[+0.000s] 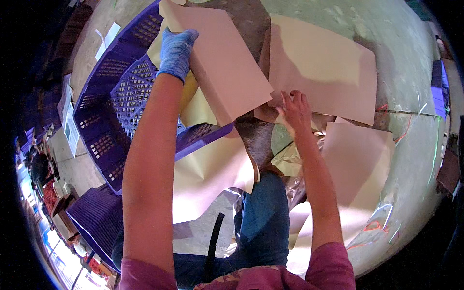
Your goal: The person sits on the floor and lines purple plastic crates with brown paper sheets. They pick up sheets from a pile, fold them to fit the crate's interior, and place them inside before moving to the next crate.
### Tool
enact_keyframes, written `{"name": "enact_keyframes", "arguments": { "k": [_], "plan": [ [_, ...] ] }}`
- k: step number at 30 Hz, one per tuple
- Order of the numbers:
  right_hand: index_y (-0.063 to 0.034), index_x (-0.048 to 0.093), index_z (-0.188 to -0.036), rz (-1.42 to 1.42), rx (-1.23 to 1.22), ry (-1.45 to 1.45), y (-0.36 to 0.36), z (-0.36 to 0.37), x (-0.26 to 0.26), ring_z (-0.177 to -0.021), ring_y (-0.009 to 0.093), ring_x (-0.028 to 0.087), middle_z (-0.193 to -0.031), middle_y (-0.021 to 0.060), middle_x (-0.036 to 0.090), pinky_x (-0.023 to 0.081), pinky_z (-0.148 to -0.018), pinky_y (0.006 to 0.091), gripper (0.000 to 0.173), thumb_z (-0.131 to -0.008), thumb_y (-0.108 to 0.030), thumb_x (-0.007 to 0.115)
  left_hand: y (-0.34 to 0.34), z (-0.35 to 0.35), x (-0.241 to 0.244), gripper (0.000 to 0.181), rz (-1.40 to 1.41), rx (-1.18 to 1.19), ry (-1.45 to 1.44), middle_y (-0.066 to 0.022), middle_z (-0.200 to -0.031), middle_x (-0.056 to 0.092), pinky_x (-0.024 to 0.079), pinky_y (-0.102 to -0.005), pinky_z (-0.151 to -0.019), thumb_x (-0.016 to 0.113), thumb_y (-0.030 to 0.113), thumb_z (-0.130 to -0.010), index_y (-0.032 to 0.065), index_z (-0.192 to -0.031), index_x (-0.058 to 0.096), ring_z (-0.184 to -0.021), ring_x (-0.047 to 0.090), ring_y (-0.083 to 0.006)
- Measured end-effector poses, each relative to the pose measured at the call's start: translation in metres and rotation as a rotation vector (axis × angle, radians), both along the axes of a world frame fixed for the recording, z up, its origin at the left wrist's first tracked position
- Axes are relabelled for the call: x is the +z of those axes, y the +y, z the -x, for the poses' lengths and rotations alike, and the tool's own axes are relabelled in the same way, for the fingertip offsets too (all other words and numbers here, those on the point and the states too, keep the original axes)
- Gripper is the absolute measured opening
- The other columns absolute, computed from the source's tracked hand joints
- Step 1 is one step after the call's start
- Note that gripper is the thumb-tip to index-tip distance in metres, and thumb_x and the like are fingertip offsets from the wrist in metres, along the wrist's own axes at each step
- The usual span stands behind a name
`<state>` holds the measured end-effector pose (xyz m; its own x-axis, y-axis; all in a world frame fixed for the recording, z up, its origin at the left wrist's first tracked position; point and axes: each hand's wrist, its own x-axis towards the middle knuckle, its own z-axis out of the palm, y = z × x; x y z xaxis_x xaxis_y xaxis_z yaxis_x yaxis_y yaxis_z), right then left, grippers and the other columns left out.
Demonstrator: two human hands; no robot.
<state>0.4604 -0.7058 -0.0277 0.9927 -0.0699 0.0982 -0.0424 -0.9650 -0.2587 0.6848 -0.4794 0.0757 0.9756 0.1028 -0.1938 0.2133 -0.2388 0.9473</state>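
Observation:
My left hand (177, 52), in a light blue knit glove, grips the left edge of a folded sheet of brown paper (228, 65). That sheet leans over the rim of a purple plastic basket (98, 90). My right hand (296, 108) is bare, its fingers partly curled and apart. It is over the lower left edge of another brown paper sheet (326, 65) on the floor; whether it touches the paper is unclear. More paper lies inside the basket and hangs below its near rim, where a creased sheet (217, 163) spreads out.
Another paper sheet (355, 163) lies at the right on the concrete floor (409, 90). Crumpled paper (288, 159) is near my knee. Orange and green strings are scattered at the right. A dark purple ribbed container (96, 217) stands at the lower left.

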Motion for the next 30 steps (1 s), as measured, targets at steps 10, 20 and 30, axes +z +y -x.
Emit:
{"name": "enact_keyframes", "arguments": {
  "k": [10,20,30],
  "plan": [
    [-0.0089,0.056,-0.081,-0.031,0.227,-0.126,-0.014,-0.004,-0.02,-0.078,0.025,0.051,-0.081,0.0058,0.05,0.044,-0.063,0.0335,0.012,-0.073,-0.017,0.059,-0.001,0.006,0.004,0.046,-0.003,0.015,0.042,-0.0116,-0.083,0.055,0.046,-0.0346,-0.06,0.064,0.011,-0.06,0.0018,-0.1,0.044,-0.068,0.055,-0.0229],
    [-0.0018,0.056,-0.072,-0.323,-0.153,-0.192,-0.027,0.01,0.074,-0.065,0.028,0.052,-0.073,0.0116,0.048,0.043,-0.057,0.0353,0.014,-0.074,-0.015,0.06,0.005,0.0,0.01,0.059,-0.306,0.042,-0.069,-0.0126,-0.087,0.056,0.047,-0.0328,-0.067,0.07,0.026,-0.062,-0.0002,-0.106,0.041,-0.077,0.056,-0.0248],
    [-0.0108,0.059,-0.084,-0.193,0.739,-0.345,0.127,-0.019,0.219,-0.095,0.024,0.051,-0.101,0.0073,0.053,0.039,-0.084,0.0379,0.021,-0.066,-0.02,0.064,0.053,0.167,0.111,0.035,0.253,-0.622,-0.168,-0.0051,-0.08,0.056,0.046,-0.0324,-0.063,0.064,0.034,-0.07,0.0075,-0.09,0.054,-0.07,0.056,-0.0206]
  ]
}}
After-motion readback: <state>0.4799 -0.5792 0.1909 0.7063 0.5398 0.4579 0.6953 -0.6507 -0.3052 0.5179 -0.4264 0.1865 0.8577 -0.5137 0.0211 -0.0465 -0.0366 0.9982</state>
